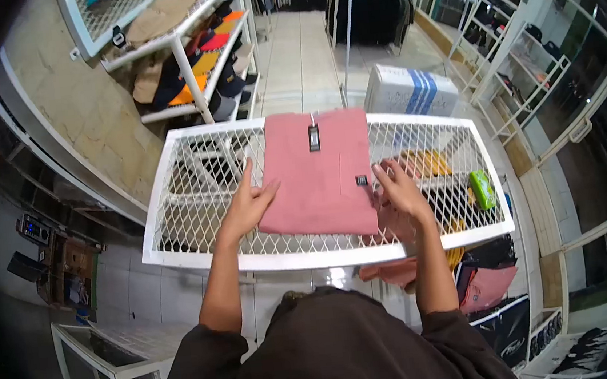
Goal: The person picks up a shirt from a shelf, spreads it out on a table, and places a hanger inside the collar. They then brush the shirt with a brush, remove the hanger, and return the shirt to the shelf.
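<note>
With the clock centred on the folded garment and twelve pointing away from the person, a glass-sided case point(89, 356) stands on the floor at eight o'clock. Toward ten to eleven, beyond the table point(193, 261), a white shelf unit point(194, 79) carries rows of caps in beige, orange, yellow, red and dark colours.

The left hand point(245, 206) is between eight and nine o'clock, beside the garment's left edge. Its fingers are spread and unclenched, with the thumb reaching over the pink cloth; whether it presses on it cannot be told.

In the middle, the pink garment point(304, 197) lies folded flat in a near-rectangle on the table's white mesh top. A black tag point(314, 138) hangs on it at twelve o'clock, and a small dark label point(362, 181) sits near its three o'clock edge.

A rack of dark clothes point(371, 18) stands well off at one o'clock, and a white box with blue stripes point(411, 91) is nearer, at two.

The right hand point(399, 191) is between three and four, at the garment's right edge, fingers parted and lightly bent; contact is unclear. Farther out, just past three, a green packet point(482, 190) rests on the mesh. Another pink cloth point(490, 286) lies below table height at four.
</note>
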Demonstrator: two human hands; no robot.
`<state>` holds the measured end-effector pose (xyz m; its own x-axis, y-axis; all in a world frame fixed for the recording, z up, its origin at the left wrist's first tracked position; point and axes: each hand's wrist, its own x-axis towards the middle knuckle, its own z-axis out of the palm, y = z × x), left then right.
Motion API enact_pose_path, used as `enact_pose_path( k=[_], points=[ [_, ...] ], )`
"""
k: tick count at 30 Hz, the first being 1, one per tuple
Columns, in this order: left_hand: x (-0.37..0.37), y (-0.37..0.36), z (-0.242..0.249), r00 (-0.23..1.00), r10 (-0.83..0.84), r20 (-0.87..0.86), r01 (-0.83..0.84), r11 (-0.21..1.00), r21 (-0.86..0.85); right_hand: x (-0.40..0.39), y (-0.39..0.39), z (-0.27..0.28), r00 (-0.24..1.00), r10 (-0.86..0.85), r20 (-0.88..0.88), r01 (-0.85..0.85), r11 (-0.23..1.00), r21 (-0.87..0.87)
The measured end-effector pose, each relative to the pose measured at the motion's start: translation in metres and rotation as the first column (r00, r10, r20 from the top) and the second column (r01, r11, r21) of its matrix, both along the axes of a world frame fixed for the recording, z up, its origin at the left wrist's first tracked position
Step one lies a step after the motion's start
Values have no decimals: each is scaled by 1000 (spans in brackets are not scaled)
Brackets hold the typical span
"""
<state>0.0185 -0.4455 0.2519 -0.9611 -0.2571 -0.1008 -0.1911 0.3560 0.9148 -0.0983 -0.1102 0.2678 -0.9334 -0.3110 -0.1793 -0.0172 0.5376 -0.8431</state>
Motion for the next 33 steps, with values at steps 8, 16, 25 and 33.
enact_pose_path(
  k=[8, 16, 25, 33],
  points=[
    [67, 22, 30, 917, -263, -301, 161, 932, -324, 73, -4, 11, 952, 170, -256, -232, 945, -232],
    [-65, -7, 30, 959, 32, -283, -37, 999, -13, -89, -39, -36, 908, -224, -355, 79, 922, -379],
    [13, 8, -5, 958, 27, -286, -116, 947, -300, 12, -30, -15, 944, -66, -323, 48, 997, -63],
    [-16, 16, 116, 806, 98, -584, -194, 975, -105, 13, -69, 97, 746, -331, -578, 227, 942, -247]
  ],
)
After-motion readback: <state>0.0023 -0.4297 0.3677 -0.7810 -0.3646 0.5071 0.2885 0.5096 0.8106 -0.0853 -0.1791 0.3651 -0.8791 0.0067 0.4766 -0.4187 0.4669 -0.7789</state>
